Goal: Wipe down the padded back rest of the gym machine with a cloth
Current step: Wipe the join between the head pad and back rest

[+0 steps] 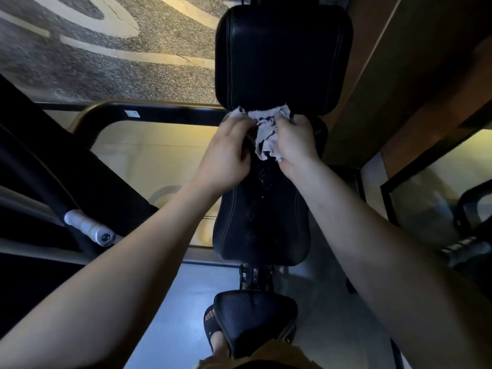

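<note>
The black padded back rest (262, 222) runs up the middle of the view, with a wider black upper pad (282, 57) above it. A crumpled grey-and-white cloth (266, 129) lies against the padding where the two pads meet. My left hand (226, 153) grips the cloth's left side. My right hand (294, 145) grips its right side, and a tail of cloth hangs between them. Small wet spots (262, 173) show on the pad just below the cloth.
A black seat pad (253, 318) sits low in front of me, with a sandalled foot (213, 326) beside it. A white-gripped handle (89, 229) juts out at the left. A black frame bar (159, 113) crosses behind. Wooden panelling (412, 75) stands at the right.
</note>
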